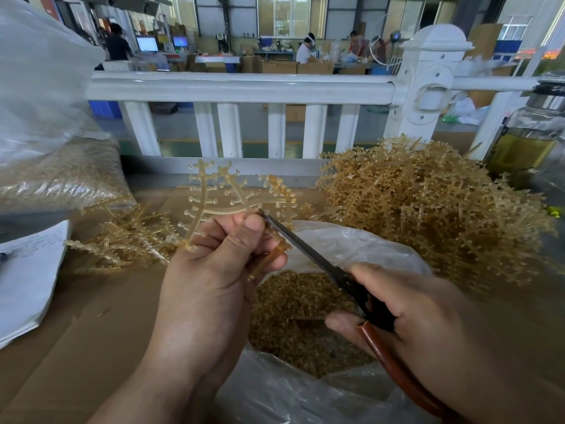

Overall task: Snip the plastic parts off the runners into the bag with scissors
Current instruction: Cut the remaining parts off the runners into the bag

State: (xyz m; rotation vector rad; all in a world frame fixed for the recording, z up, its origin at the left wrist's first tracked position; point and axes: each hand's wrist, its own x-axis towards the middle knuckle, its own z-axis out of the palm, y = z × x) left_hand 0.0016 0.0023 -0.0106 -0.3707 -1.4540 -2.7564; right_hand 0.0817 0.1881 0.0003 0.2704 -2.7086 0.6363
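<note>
Gripping a branching, translucent amber runner (202, 191); slim dark scissors (295, 241) touch it.

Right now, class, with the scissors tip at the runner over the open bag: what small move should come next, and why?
Probably squeeze the scissors shut. The right hand has their tip against the runner gripped by the left hand, one branch still carries parts, and the bag lies open below to catch them.

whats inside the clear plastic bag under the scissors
The clear plastic bag holds a heap of small amber plastic parts. The right hand and scissors cover its right side, and the heap hides the bag's bottom.
</note>
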